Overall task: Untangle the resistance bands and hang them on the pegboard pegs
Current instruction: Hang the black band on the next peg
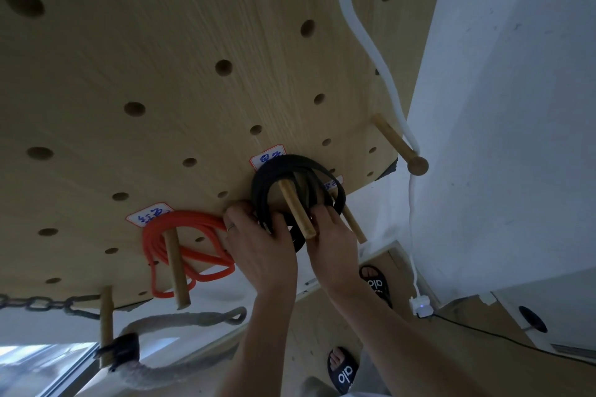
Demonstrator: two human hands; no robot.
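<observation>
Both hands are up at the wooden pegboard (pixel 135 51), working on the black band (pixel 267 180). This band is coiled in several loops and it hangs over a wooden peg (pixel 296 208) near the lower edge of the board. The left hand (pixel 258 245) has its fingers curled around the left and lower part of the coil, and there is a ring (pixel 231 227) on one finger. The right hand (pixel 332 235) holds the right side of the coil, with the fingers bent over the loops just beside the peg. A second peg (pixel 353 224) stands out close behind the right hand, and I cannot tell if the band touches it.

To the left, the orange band (pixel 180 235) is already hung on its own peg (pixel 176 271), also in several loops. Above each band a small white label (pixel 148 214) with blue writing is stuck on the board.

More to the right another peg (pixel 400 147) with a round knob carries a white cord (pixel 371 51), which runs down to a white plug (pixel 421 304) near the floor. At the lower left corner a dark chain (pixel 42 303) and a thick grey rope (pixel 180 321) hang near one more peg (pixel 105 322). Below, two feet in black slippers (pixel 343 371) stand on the brown floor (pixel 467 358)
</observation>
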